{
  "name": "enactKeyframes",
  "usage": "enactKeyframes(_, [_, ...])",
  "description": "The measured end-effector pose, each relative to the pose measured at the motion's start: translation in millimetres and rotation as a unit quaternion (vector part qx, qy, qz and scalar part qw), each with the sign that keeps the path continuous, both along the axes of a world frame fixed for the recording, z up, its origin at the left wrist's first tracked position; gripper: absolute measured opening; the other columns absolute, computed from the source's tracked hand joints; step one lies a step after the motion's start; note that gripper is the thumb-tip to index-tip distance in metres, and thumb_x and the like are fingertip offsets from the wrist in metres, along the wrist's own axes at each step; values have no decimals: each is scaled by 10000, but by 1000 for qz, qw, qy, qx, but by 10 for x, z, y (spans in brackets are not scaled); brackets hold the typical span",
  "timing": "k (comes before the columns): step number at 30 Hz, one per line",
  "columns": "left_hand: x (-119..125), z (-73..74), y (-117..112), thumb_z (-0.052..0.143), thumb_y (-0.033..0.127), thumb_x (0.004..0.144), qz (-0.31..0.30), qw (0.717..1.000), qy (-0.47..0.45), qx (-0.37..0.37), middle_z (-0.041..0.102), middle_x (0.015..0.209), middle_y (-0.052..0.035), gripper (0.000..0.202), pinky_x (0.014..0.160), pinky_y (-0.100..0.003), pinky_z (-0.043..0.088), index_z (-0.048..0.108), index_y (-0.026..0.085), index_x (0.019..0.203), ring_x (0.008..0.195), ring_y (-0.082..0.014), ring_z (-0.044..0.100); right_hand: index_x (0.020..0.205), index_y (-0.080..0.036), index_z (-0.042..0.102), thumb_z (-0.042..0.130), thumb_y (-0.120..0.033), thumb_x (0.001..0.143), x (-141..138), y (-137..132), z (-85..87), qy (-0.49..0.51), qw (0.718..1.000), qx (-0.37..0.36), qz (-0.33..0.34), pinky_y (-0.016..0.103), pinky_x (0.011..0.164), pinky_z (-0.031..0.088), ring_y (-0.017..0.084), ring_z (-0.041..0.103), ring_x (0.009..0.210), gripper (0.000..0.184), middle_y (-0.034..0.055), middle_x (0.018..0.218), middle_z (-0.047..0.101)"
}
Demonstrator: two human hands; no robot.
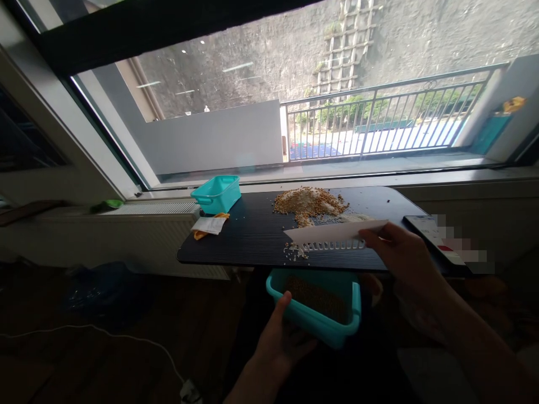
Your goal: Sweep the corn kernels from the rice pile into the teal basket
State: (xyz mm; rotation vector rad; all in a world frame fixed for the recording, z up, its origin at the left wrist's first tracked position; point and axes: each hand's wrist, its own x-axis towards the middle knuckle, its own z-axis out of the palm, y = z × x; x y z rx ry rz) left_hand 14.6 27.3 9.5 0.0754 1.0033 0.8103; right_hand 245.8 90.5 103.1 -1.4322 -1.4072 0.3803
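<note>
"Turquoise plastic, that tub [320, 325], brown grains [315, 297] inside, held just below the near edge of the black table [248, 241]."

"And the white piece [330, 233] over the table is flat, slots showing along its bottom. Any writing?"

"Something on the phone [435, 238], too small to read."

"The hands?"

"Left hand [278, 339] grips the tub, thumb over its rim; right hand [400, 247] pinches the white piece's end, forearm stretched forward."

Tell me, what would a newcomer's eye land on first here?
The heap of golden and white grains on the dark table stands out beneath the bright window. Nearer, the right hand holds a white slotted piece. Below, the left hand grips a turquoise bin.
</note>
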Motion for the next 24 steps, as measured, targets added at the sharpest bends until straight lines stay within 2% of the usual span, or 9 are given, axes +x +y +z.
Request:
enactKeyframes(4, [-2, -4, -5, 550, 565, 847, -1, 1000, -9, 1, 625, 1210, -169, 605, 939, -459, 470, 526, 134, 1271, 1108, -320, 591, 682, -219, 624, 633, -443, 722, -31, -60, 78, -1, 1000, -7, -2, 282, 572, 467, 168, 606, 613, 227, 16, 671, 674])
enactKeyframes(11, [7, 26, -10, 560, 554, 846, 5, 1000, -6, -3, 609, 1249, -172, 602, 953, -462, 464, 526, 126, 1268, 1148, -327, 573, 663, -214, 632, 638, -474, 706, -31, -29, -10, -11, 1000, -21, -3, 280, 563, 466, 163, 599, 601, 263, 5, 629, 656])
enactKeyframes(18, [9, 13, -5, 553, 555, 852, 8, 1000, -16, -3, 594, 1272, -176, 608, 969, -467, 460, 519, 122, 1278, 1160, -324, 567, 641, -227, 613, 633, -466, 688, -38, -121, 36, 17, 999, -33, -15, 281, 546, 445, 153, 556, 570, 244, 4, 617, 643])
enactKeyframes(24, [8, -4, -8, 556, 561, 847, 5, 1000, -8, -1, 609, 1236, -171, 610, 952, -454, 469, 522, 125, 1272, 1125, -315, 586, 609, -229, 583, 619, -472, 674, -35, -77, 58, 7, 999, -29, -15, 288, 559, 455, 157, 556, 576, 255, 3, 589, 620])
